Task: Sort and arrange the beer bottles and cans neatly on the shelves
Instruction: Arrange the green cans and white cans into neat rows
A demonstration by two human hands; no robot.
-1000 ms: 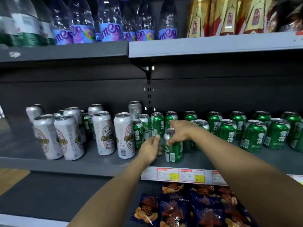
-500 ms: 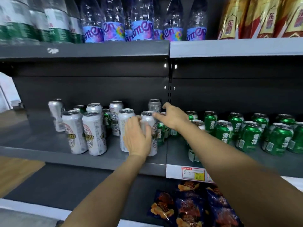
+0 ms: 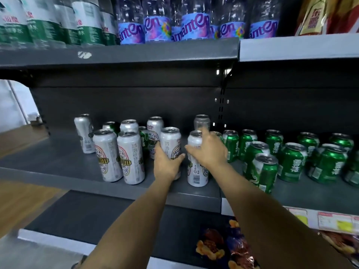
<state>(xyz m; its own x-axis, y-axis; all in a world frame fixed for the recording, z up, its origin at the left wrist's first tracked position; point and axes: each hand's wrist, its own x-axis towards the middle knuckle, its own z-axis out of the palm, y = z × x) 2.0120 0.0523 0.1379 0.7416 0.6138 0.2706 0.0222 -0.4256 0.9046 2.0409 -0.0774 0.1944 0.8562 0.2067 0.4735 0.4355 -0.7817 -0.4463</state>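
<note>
- My left hand (image 3: 167, 165) wraps a tall silver can (image 3: 171, 144): fingers on its left flank, thumb on its right, a grasping grip low on the body.
- My right hand (image 3: 206, 152) lies on the neighbouring silver can (image 3: 197, 167) just right of the held one, thumb against its side and index finger lifted toward the rear. I cannot tell whether this grip has closed or merely rests there.
- Both cans stand upright on the dark shelf (image 3: 64, 162), near its front edge.
- Left of the held can: two more silver cans (image 3: 119, 158) side by side at the front, with others behind them in a loose cluster.
- Stray green cans (image 3: 144, 138) sit among the silver ones behind the held can; sorting by kind looks unfinished.
- Right of the held can: the green group (image 3: 291, 158), roughly gathered but staggered, one front can (image 3: 264, 171) set ahead of the rest. Rows are not yet straight.
- My judgement: early to middle stage; grouping partly done, alignment left.
- Materials: cans are smooth, glossy metal cylinders with pull-tab lids; silver ones tall and slim, green ones short. The shelf is matte painted metal.
</note>
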